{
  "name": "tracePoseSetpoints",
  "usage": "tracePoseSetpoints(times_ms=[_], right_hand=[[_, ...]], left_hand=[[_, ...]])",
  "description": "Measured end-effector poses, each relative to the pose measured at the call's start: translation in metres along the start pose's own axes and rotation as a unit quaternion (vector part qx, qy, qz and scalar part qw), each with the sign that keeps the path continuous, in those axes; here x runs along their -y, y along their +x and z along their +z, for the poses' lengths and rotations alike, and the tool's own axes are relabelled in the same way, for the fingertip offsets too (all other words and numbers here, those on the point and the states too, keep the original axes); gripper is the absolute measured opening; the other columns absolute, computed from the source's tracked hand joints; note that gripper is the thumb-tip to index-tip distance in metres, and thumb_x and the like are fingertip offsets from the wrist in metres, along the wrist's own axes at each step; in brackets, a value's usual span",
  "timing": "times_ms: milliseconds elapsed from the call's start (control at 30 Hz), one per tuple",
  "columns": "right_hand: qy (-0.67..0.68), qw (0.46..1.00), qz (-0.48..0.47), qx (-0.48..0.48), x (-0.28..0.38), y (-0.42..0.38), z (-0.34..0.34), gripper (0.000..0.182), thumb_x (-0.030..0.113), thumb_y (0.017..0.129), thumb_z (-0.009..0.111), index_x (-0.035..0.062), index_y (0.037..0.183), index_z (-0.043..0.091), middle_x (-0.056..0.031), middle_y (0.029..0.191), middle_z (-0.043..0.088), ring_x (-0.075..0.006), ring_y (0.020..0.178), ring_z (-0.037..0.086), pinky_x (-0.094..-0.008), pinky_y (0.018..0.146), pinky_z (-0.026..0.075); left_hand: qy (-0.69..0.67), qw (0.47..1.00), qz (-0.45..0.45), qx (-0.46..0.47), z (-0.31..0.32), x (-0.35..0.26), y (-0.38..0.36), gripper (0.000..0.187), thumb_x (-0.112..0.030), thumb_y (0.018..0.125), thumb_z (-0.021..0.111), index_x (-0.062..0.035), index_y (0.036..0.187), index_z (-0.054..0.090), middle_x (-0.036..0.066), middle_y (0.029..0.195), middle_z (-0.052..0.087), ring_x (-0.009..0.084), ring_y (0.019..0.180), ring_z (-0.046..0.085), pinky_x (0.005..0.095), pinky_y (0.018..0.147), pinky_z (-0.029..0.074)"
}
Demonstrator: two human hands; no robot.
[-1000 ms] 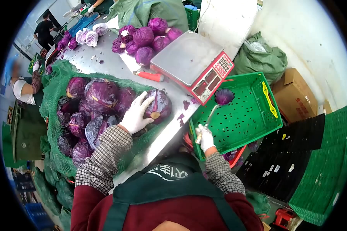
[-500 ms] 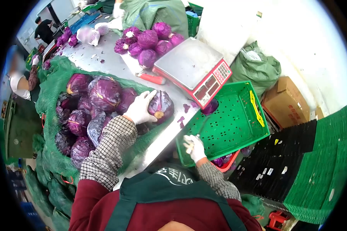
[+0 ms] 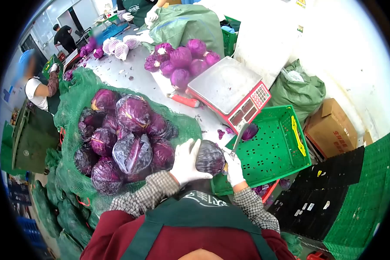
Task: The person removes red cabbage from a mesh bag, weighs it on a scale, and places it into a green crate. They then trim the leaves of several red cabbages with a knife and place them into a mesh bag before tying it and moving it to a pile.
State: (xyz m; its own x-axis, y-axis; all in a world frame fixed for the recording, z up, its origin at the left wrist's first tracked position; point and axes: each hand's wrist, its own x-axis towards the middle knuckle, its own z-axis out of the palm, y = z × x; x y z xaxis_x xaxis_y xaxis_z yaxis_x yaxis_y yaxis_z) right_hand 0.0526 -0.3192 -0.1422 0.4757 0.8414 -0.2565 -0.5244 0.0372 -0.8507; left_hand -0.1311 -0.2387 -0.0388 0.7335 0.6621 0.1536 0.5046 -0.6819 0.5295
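Left hand point(image 3: 185, 162), gloved, fingers wrapped round cabbage point(image 3: 209, 157), lower centre of frame, held off bench point(image 3: 138, 82) edge, likely steadied for trimming. Right hand point(image 3: 234, 168) clenched on knife point(image 3: 237, 139), blade up over green crate point(image 3: 273, 149), probably catching scraps. Net sack point(image 3: 73, 93) of cabbages left.

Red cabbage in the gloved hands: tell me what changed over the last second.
The left hand lifted the red cabbage off the netted pile and drew it toward the body. The right hand, gripping the knife, rose to meet it over the green crate. The scale stayed put.
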Motion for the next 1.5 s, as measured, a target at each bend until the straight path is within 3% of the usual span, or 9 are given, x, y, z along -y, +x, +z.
tracePoseSetpoints(times_ms=[167, 333, 467, 700, 800, 900, 1167, 1333, 1500], right_hand=[[0.207, 0.947, 0.231, 0.083, 0.016, -0.023, 0.006, 0.035, 0.022, 0.093, 0.054, 0.0027, 0.122, 0.053, -0.0083, 0.115, 0.061, -0.0205, 0.103, 0.059, -0.0337, 0.092, 0.046], [-0.006, 0.993, -0.062, 0.103, 0.062, -0.02, 0.032, 0.053, 0.018, 0.092, 0.053, -0.0003, 0.138, 0.037, -0.0135, 0.137, 0.045, -0.0215, 0.121, 0.047, -0.0353, 0.104, 0.036], [-0.221, 0.94, -0.232, 0.113, 0.068, -0.009, 0.032, 0.042, 0.008, 0.082, 0.064, 0.0025, 0.123, 0.055, -0.0123, 0.136, 0.048, -0.0187, 0.121, 0.047, -0.0313, 0.102, 0.034], [-0.286, 0.928, -0.187, 0.146, 0.035, -0.043, 0.052, 0.027, 0.002, 0.084, 0.059, 0.0015, 0.112, 0.06, -0.0114, 0.114, 0.063, -0.0199, 0.11, 0.056, -0.0335, 0.097, 0.041], [-0.074, 0.994, -0.081, -0.002, 0.052, -0.052, 0.053, 0.026, 0.009, 0.088, 0.06, -0.0003, 0.112, 0.055, -0.0042, 0.089, 0.064, -0.007, 0.07, 0.056, -0.0203, 0.06, 0.044], [-0.454, 0.874, -0.163, -0.053, 0.057, -0.053, 0.024, 0.031, 0.019, 0.092, 0.058, 0.0028, 0.118, 0.053, 0.0019, 0.075, 0.053, -0.0058, 0.062, 0.048, -0.0208, 0.055, 0.04], [-0.112, 0.983, 0.098, 0.107, 0.042, -0.074, 0.007, 0.013, 0.014, 0.09, 0.059, 0.0044, 0.095, 0.053, -0.001, 0.081, 0.056, -0.0059, 0.061, 0.054, -0.0215, 0.052, 0.044], [-0.536, 0.836, -0.122, -0.005, 0.045, -0.073, 0.024, 0.03, 0.022, 0.084, 0.055, 0.001, 0.106, 0.055, -0.0218, 0.092, 0.061, -0.0405, 0.081, 0.06, -0.0447, 0.072, 0.051], [-0.518, 0.829, -0.207, 0.05, 0.023, -0.067, 0.015, 0.028, 0.022, 0.084, 0.056, 0.0012, 0.104, 0.055, -0.0214, 0.089, 0.061, -0.0378, 0.079, 0.062, -0.0447, 0.069, 0.051]], left_hand=[[-0.161, 0.985, -0.007, 0.062, 0.01, 0.031, 0.007, 0.12, -0.049, 0.056, 0.081, -0.0023, 0.145, 0.015, 0.034, 0.141, 0.021, 0.0468, 0.133, 0.023, 0.0472, 0.111, 0.022], [-0.328, 0.944, -0.019, -0.016, 0.004, 0.014, 0.034, 0.107, -0.044, 0.063, 0.08, -0.0014, 0.142, 0.023, 0.024, 0.144, 0.021, 0.0363, 0.137, 0.02, 0.0422, 0.112, 0.02], [-0.382, 0.92, -0.069, -0.05, -0.006, 0.032, 0.054, 0.099, -0.042, 0.069, 0.078, 0.0047, 0.139, 0.027, 0.023, 0.138, 0.033, 0.0304, 0.132, 0.033, 0.0375, 0.11, 0.026], [0.055, 0.994, -0.066, 0.065, -0.026, 0.019, 0.024, 0.118, -0.058, 0.053, 0.079, 0.0033, 0.139, 0.027, 0.027, 0.134, 0.034, 0.0443, 0.126, 0.032, 0.0486, 0.104, 0.032], [0.058, 0.993, -0.05, 0.088, -0.014, 0.022, 0.02, 0.121, -0.053, 0.053, 0.082, 0.0008, 0.142, 0.02, 0.027, 0.14, 0.027, 0.0441, 0.131, 0.026, 0.0491, 0.107, 0.029], [0.074, 0.994, -0.031, 0.08, -0.011, 0.023, 0.018, 0.123, -0.058, 0.053, 0.08, 0.0058, 0.14, 0.021, 0.031, 0.136, 0.029, 0.0445, 0.128, 0.029, 0.047, 0.108, 0.027], [0.099, 0.992, -0.005, 0.079, -0.008, 0.022, 0.026, 0.118, -0.053, 0.053, 0.08, 0.009, 0.137, 0.024, 0.031, 0.135, 0.031, 0.0433, 0.127, 0.031, 0.0466, 0.108, 0.027], [0.107, 0.991, -0.011, 0.083, -0.007, 0.017, 0.033, 0.115, -0.052, 0.054, 0.08, 0.0082, 0.136, 0.026, 0.03, 0.134, 0.033, 0.0425, 0.127, 0.031, 0.0464, 0.108, 0.028], [0.109, 0.991, -0.015, 0.082, -0.007, 0.018, 0.037, 0.113, -0.05, 0.053, 0.08, 0.0069, 0.136, 0.028, 0.028, 0.135, 0.033, 0.0421, 0.126, 0.032, 0.0468, 0.106, 0.03]])
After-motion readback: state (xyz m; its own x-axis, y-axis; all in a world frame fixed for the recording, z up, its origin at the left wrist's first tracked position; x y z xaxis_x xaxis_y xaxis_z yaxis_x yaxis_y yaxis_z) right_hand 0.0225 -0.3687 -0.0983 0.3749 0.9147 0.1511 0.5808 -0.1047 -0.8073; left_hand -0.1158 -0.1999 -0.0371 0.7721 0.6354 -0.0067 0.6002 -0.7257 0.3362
